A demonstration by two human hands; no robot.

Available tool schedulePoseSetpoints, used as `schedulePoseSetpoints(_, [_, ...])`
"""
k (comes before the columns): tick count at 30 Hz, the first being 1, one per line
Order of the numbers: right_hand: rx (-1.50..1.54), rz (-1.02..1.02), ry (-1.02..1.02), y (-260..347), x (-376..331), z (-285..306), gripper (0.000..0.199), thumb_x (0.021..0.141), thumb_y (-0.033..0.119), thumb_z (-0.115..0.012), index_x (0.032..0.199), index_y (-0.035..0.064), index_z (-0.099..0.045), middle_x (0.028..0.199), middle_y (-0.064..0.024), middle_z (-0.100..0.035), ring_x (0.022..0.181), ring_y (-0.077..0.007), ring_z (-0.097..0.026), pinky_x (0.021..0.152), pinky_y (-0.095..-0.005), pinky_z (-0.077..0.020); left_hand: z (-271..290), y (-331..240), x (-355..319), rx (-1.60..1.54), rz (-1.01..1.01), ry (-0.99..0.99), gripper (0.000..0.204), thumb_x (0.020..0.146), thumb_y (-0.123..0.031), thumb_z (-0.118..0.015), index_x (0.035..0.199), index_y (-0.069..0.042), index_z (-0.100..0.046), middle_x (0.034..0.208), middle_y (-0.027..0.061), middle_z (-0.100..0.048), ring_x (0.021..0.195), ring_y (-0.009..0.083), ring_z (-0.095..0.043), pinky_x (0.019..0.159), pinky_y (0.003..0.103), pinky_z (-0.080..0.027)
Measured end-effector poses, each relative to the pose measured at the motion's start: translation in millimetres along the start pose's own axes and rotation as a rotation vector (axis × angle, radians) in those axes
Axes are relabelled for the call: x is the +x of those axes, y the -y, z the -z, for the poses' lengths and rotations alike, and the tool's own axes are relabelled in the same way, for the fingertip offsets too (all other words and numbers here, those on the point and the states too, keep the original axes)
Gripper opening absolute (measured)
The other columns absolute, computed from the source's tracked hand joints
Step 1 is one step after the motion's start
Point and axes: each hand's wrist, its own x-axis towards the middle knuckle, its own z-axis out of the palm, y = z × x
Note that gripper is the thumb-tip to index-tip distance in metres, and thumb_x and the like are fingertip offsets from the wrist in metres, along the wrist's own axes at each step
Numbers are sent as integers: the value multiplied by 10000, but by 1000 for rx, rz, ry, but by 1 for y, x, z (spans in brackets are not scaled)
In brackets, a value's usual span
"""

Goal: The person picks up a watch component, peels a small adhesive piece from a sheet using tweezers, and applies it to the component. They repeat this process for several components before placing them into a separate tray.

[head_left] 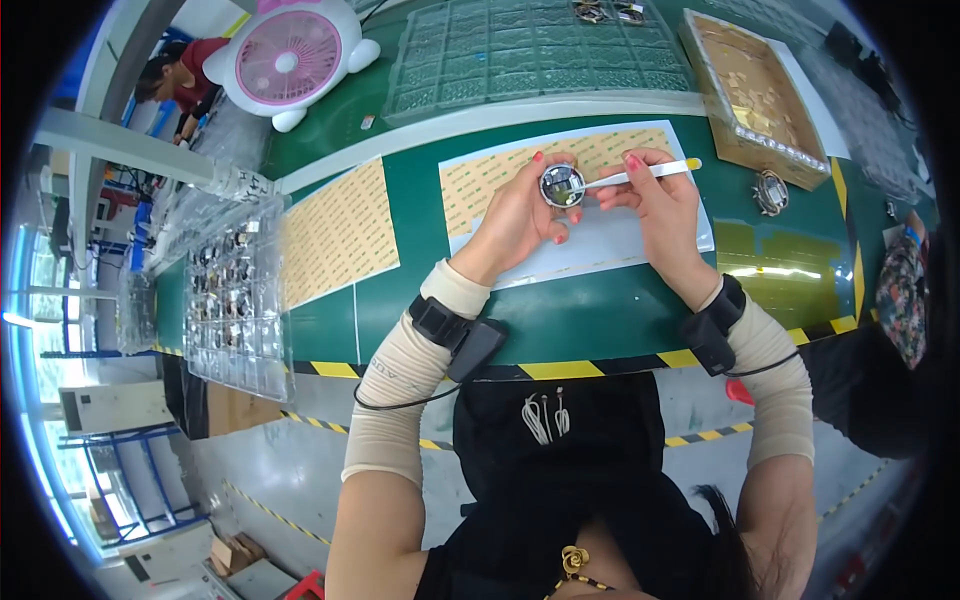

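Right now, a small round metal part [562, 185] is gripped in the left hand [520, 215], its fingers [541, 160] curled tight around the rim, held just above a white sheet [600, 245] on the green counter [420, 200]. A pair of white tweezers with a yellow end [645, 172] is pinched in the right hand [655, 200], fingers pressed together on the shaft, and the tip is laid against the shiny face of the round part. Both hands are kept close, nearly touching. Under and behind them, a tan sheet of small stickers [480, 180] is spread out, with a second such sheet [335, 235] to the left. A clear tray of parts [235, 290] is seen further left, a cardboard box [755, 95] to the right, and a pink and white fan [290, 60] at the back.
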Motion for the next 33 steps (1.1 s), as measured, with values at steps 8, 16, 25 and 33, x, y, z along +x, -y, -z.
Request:
schedulePoseSetpoints(8, [-63,101,-15,-4,3,0,193,911,133,-461,1012,-31,-455,913,-191,-592,729,-236,-625,639,-282,-515,2,-1,3,25,-13,47,403,942,-378,-276,1148,-51,-390,923,126,-556,665,185,-543,456,271,-426])
schedulePoseSetpoints(16, [-85,83,-15,-5,3,-1,199,910,139,-465,1013,-31,-453,918,-189,-594,731,-221,-625,644,-276,-516,1,-1,4,46,-3,43,423,939,-390,-278,1162,-46,-382,900,117,-544,674,185,-549,458,273,-435])
schedulePoseSetpoints(25, [-187,144,41,-7,-1,-5,183,908,117,-465,1001,-40,-463,930,-179,-592,750,-198,-618,691,-281,-521,-3,1,3,128,-3,-17,303,896,-93,-326,1187,-21,-360,915,118,-514,636,168,-526,465,267,-425])
schedulePoseSetpoints(33, [-376,383,141,-4,-6,-3,175,909,93,-453,1005,-53,-467,980,-172,-575,806,-184,-599,718,-289,-513,-2,-1,5,144,-10,-56,353,860,3,-303,1204,-20,-378,924,112,-524,623,129,-487,473,246,-405])
